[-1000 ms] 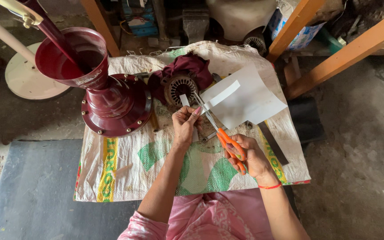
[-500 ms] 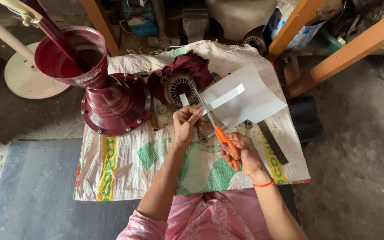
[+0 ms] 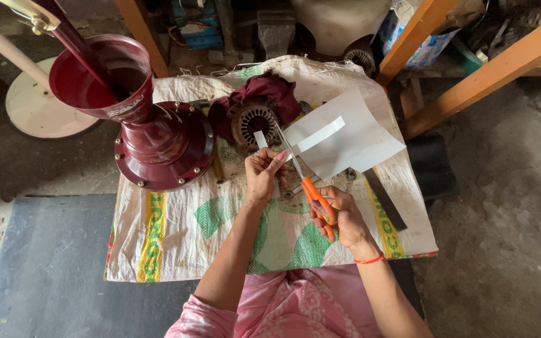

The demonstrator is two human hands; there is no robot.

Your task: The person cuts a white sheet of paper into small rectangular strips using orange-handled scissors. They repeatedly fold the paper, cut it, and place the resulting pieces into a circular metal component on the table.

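Nearest the camera, pink patterned clothing (image 3: pixel 295 310) fills the bottom edge, and both forearms reach forward from it over a woven white sack (image 3: pixel 176 241) with green and yellow print, spread flat on the floor. The right hand (image 3: pixel 339 216) is closed around the orange handles of a pair of scissors (image 3: pixel 308 184), fingers through the loops; a thin red band (image 3: pixel 369 259) circles that wrist. The scissor blades point up and away, slightly apart, with their tips at the edge of a sheet of white paper (image 3: pixel 358 141). The left hand (image 3: pixel 263 172) is pinched shut on a narrow white paper strip (image 3: pixel 260 139), thumb and fingertips pressed together on it, just left of the blades. The sheet stands tilted above the sack, held at the cut, and a long strip partly cut from it (image 3: pixel 320 134) hangs across its front. A dark flat bar (image 3: pixel 386 200) lies on the sack to the right of the hands. Just beyond the left hand sits a round metal motor core with slots (image 3: pixel 255 122), with a maroon cloth (image 3: pixel 270 94) draped behind it. Left of that stands a maroon fan housing (image 3: pixel 158 144) with a bolted flange and a cup-shaped top. Farther off are a pale round disc (image 3: pixel 39 106) on the floor, orange wooden legs (image 3: pixel 489 72) and clutter that is too dim to make out
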